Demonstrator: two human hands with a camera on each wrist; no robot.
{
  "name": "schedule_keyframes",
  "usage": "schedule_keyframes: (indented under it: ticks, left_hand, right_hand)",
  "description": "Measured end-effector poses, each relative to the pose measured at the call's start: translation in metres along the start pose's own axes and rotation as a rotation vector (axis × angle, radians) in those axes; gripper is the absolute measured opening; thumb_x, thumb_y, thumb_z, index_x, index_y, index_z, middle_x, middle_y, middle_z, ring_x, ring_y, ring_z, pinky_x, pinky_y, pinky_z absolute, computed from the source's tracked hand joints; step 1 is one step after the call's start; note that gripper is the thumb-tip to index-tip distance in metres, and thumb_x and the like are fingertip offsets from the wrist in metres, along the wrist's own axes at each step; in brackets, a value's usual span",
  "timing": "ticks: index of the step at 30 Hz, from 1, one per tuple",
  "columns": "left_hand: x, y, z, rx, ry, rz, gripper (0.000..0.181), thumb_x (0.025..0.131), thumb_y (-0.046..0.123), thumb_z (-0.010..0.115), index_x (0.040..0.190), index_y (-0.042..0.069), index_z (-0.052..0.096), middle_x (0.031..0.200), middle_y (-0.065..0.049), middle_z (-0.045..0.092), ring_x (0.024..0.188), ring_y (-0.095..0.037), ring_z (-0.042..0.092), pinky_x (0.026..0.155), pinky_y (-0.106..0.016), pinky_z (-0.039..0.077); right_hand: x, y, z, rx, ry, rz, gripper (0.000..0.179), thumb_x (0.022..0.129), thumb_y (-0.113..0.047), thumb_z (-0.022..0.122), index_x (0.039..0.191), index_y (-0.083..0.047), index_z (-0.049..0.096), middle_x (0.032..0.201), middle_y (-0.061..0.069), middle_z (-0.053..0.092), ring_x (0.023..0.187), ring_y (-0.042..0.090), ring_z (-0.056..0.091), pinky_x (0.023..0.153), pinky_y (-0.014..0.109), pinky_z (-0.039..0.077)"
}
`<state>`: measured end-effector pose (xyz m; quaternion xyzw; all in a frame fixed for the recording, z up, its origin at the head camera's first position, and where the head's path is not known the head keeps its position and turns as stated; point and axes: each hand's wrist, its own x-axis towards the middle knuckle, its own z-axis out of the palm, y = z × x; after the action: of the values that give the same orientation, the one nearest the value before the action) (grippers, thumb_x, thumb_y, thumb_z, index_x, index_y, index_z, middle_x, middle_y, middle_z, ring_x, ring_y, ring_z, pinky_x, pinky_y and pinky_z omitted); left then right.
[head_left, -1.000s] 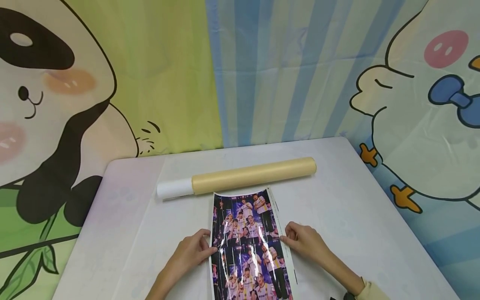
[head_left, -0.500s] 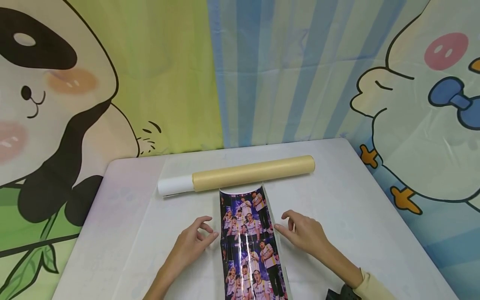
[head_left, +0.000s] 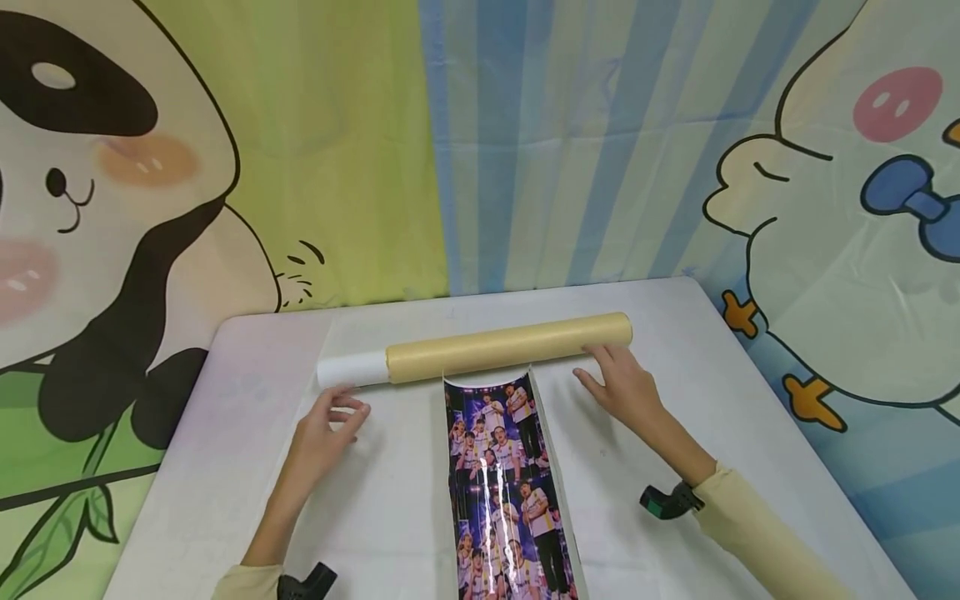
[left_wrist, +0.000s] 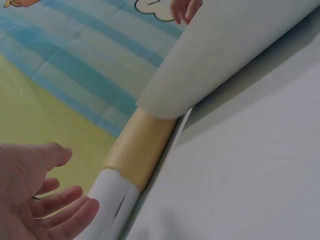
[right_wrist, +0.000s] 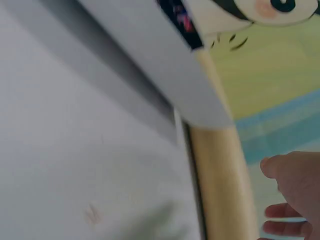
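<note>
A glossy photo poster [head_left: 502,483] with a repeated group picture lies lengthwise on the table, its long sides curling upward; both wrist views catch its white underside [left_wrist: 200,65]. Behind it lies a long tan roll [head_left: 495,347] with a white inner roll [head_left: 352,368] sticking out on the left. My left hand [head_left: 324,437] hovers just in front of that white end, its fingers loosely bent around nothing. At the tan roll's right part is my right hand [head_left: 626,387], fingers extended; whether they touch it I cannot tell. Neither hand is on the poster.
The white table [head_left: 645,500] ends at a back edge against a striped curtain [head_left: 555,150]. Printed cartoon cloths hang left and right. A small black device [head_left: 671,502] is worn on the right wrist, another [head_left: 307,583] on the left.
Both hands have let go of the poster's sides and moved outward and forward toward the roll's two ends. The poster, released, has curled narrower.
</note>
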<state>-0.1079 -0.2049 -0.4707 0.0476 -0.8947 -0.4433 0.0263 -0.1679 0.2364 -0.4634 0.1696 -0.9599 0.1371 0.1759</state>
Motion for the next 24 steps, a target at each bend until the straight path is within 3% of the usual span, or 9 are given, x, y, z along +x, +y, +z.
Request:
schedule_keyframes:
  ticks: [2,5,7,10,13,15,18,24]
  left_hand:
    - [0.012,-0.006,-0.012,-0.004,0.063,-0.028,0.057,0.094,0.034,0.064,0.139,0.007,0.044,0.124,-0.015,0.062,0.111,-0.03,0.061,0.081,-0.03,0.054]
    - [0.029,-0.016,-0.028,-0.029,0.13,-0.099,0.068,0.094,0.038,0.062,0.146,0.004,0.033,0.137,-0.019,0.05,0.128,-0.035,0.048,0.098,-0.044,0.044]
    - [0.038,-0.023,-0.034,-0.08,0.118,-0.164,0.075,0.095,0.042,0.059,0.15,0.003,0.025,0.142,-0.021,0.043,0.132,-0.037,0.042,0.102,-0.047,0.043]
    - [0.051,-0.034,-0.036,-0.174,0.033,-0.247,0.082,0.095,0.048,0.055,0.151,0.001,0.017,0.146,-0.025,0.038,0.132,-0.037,0.042,0.095,-0.032,0.053]
    - [0.061,-0.043,-0.031,-0.297,-0.059,-0.314,0.083,0.096,0.05,0.052,0.151,-0.001,0.018,0.148,-0.025,0.035,0.125,-0.029,0.05,0.083,-0.02,0.057]
    - [0.066,-0.047,-0.027,-0.361,-0.086,-0.349,0.082,0.095,0.05,0.053,0.15,-0.002,0.022,0.149,-0.024,0.036,0.116,-0.02,0.056,0.081,-0.017,0.057]
    - [0.071,-0.05,-0.021,-0.393,-0.091,-0.374,0.079,0.094,0.051,0.054,0.148,-0.002,0.029,0.146,-0.022,0.042,0.098,-0.007,0.062,0.081,-0.018,0.056]
    - [0.076,-0.054,-0.018,-0.441,-0.073,-0.371,0.072,0.095,0.047,0.056,0.144,-0.002,0.035,0.136,-0.019,0.051,0.086,-0.004,0.067,0.081,-0.019,0.057]
  right_hand:
    - [0.012,0.012,0.008,-0.02,0.008,-0.046,0.053,0.083,-0.031,0.077,0.126,-0.008,0.058,0.121,0.018,0.061,0.106,0.035,0.06,0.074,0.049,0.056]
    - [0.029,0.029,0.019,-0.05,-0.013,-0.106,0.066,0.078,-0.033,0.081,0.133,-0.009,0.054,0.135,0.022,0.052,0.121,0.04,0.052,0.092,0.056,0.05]
    - [0.039,0.039,0.025,-0.076,-0.034,-0.132,0.074,0.075,-0.037,0.083,0.136,-0.01,0.051,0.142,0.024,0.046,0.129,0.043,0.045,0.1,0.06,0.044]
    - [0.052,0.052,0.034,-0.097,-0.095,-0.134,0.083,0.072,-0.044,0.083,0.14,-0.013,0.047,0.148,0.024,0.04,0.135,0.044,0.038,0.107,0.063,0.036]
    - [0.059,0.062,0.042,-0.098,-0.175,-0.113,0.086,0.074,-0.049,0.081,0.144,-0.014,0.044,0.148,0.022,0.041,0.137,0.043,0.036,0.11,0.064,0.029]
    - [0.061,0.066,0.045,-0.094,-0.213,-0.098,0.085,0.076,-0.05,0.078,0.145,-0.015,0.042,0.147,0.021,0.042,0.136,0.042,0.037,0.112,0.065,0.025]
    - [0.064,0.068,0.049,-0.086,-0.224,-0.086,0.082,0.078,-0.05,0.077,0.145,-0.017,0.042,0.145,0.019,0.044,0.134,0.041,0.038,0.113,0.065,0.021]
    - [0.065,0.068,0.052,-0.087,-0.198,-0.082,0.081,0.076,-0.048,0.079,0.143,-0.017,0.044,0.142,0.019,0.047,0.131,0.042,0.041,0.112,0.067,0.022]
